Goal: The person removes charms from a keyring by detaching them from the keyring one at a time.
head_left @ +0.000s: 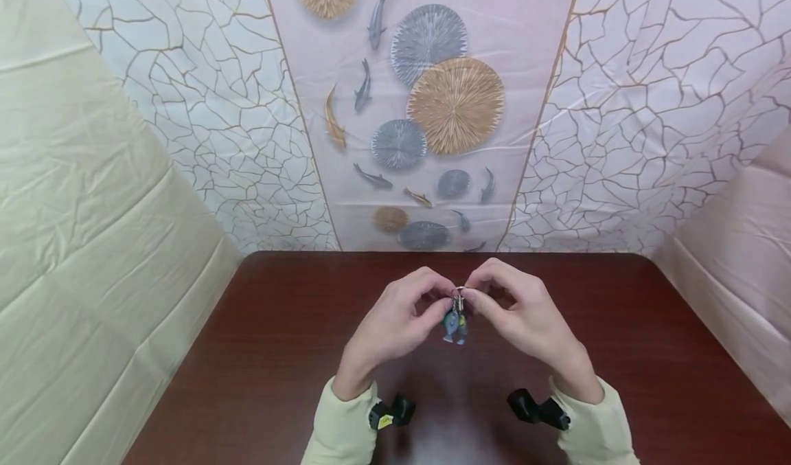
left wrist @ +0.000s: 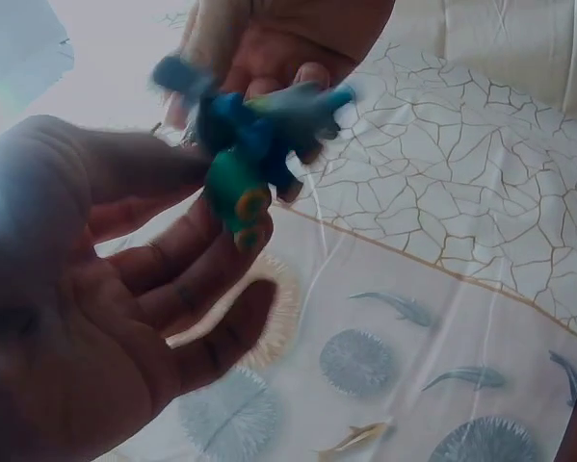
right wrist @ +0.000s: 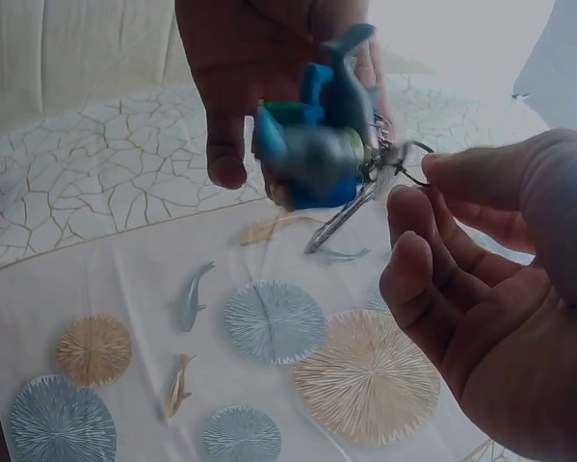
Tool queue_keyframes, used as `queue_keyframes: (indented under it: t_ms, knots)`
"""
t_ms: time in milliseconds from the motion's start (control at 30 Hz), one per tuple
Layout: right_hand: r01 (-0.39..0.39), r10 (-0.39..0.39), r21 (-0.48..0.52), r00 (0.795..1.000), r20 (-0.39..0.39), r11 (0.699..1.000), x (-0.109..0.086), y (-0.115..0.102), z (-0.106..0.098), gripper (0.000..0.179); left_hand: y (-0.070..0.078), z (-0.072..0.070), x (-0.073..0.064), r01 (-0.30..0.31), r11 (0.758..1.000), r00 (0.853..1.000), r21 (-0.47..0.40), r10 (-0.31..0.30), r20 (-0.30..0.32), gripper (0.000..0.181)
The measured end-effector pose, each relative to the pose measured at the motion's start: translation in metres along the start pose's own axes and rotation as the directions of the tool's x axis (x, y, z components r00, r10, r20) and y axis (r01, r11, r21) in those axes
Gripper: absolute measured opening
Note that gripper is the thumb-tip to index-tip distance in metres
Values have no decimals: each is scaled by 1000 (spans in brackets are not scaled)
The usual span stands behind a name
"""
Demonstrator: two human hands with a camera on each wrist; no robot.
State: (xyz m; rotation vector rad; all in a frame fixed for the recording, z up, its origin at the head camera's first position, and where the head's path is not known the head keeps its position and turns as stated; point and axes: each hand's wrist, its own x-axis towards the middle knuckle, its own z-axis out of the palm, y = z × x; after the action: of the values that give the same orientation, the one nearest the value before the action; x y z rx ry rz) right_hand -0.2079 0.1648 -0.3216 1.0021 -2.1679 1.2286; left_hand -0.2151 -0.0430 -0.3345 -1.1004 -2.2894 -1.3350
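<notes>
Above the table, my left hand (head_left: pixel 404 314) and right hand (head_left: pixel 522 310) meet fingertip to fingertip at a metal key ring (head_left: pixel 459 288). Thumb and forefinger of the right hand pinch the ring's edge. On the other side, the left thumb and fingers pinch close to the ring, partly hidden behind the charms. Small fish- or whale-shaped charms (head_left: pixel 452 324) in grey-blue and blue dangle below. Among them is a green charm (left wrist: pixel 238 188) with orange circles. A thin metal piece (right wrist: pixel 341 226) hangs beside a grey-blue tailed charm (right wrist: pixel 346 91); blur hides its details.
A dark reddish-brown table (head_left: pixel 278 382) lies under the hands. Behind it hangs a patterned cloth (head_left: pixel 451 197) with fish and round motifs, and cream cloth (head_left: pixel 123 279) flanks the left side. Black wrist cameras (head_left: pixel 537 410) sit at both sleeves.
</notes>
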Motion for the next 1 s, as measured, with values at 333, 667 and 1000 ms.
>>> queue_keyframes:
  t_ms: [333, 667, 1000]
  knots:
    - [17, -17, 11, 1000, 21, 1000, -1, -3, -2, 23, 3, -4, -1, -47, 990, 996, 136, 56, -65, 7]
    - [5, -5, -49, 1000, 18, 999, -1, -6, -2, 21, 6, -9, -1, -136, 934, 988, 330, 152, -22, 5]
    - [-39, 38, 30, 998, 47, 999, -3, -9, 2, 19, 5, -9, -1, -154, 955, 981, 253, 178, -73, 5]
